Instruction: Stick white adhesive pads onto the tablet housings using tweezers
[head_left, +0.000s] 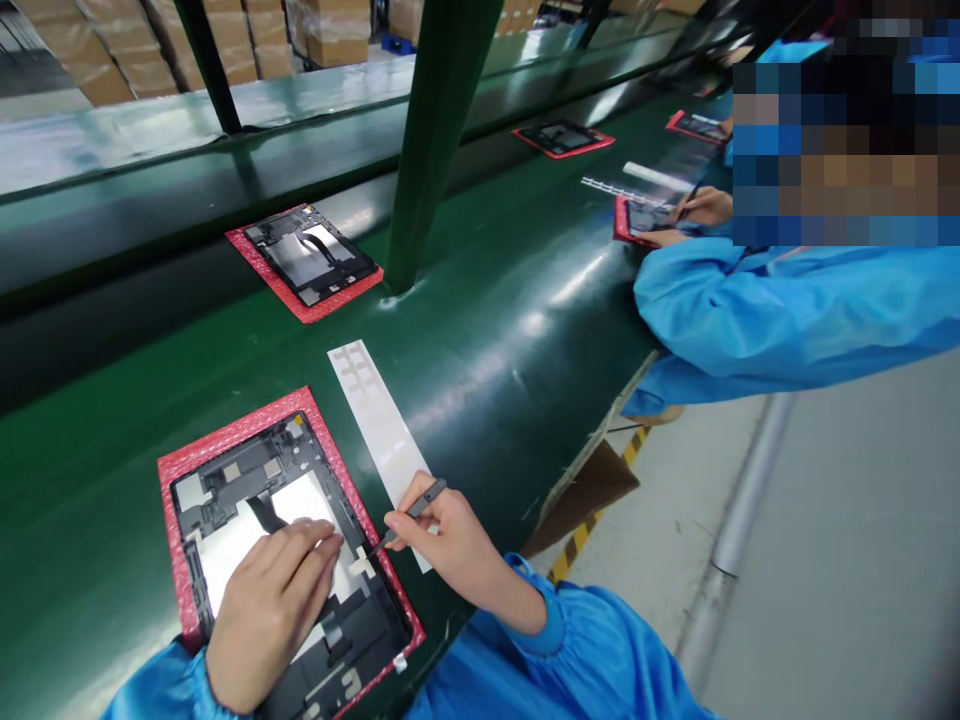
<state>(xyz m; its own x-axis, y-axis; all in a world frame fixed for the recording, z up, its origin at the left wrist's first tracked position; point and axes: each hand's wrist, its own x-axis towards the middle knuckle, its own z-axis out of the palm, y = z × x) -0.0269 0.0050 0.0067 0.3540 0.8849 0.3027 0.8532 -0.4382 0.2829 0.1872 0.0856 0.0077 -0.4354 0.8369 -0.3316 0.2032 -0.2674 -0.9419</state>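
Observation:
An opened tablet-like device point(212, 505) lies on a red bubble-wrap sheet point(171, 540) at the lower left. My left hand point(277, 605) rests over its middle, fingers bent and pressed together; what they hold, if anything, is hidden. In my right hand point(454, 545) is a pair of dark tweezers point(424, 499), its tip at a small pale tape piece point(362, 563) near the device's right edge. Beside the device, partly behind my right hand, lies a white strip point(379, 425) with small pale stickers at its far end.
Farther up the green bench point(495, 290) lies a second opened device point(289, 250) on red wrap, near a green post point(439, 130). A third point(562, 135) lies beyond. At right, a person in blue sleeves point(795, 310) works on another device point(646, 216). Cartons stand behind.

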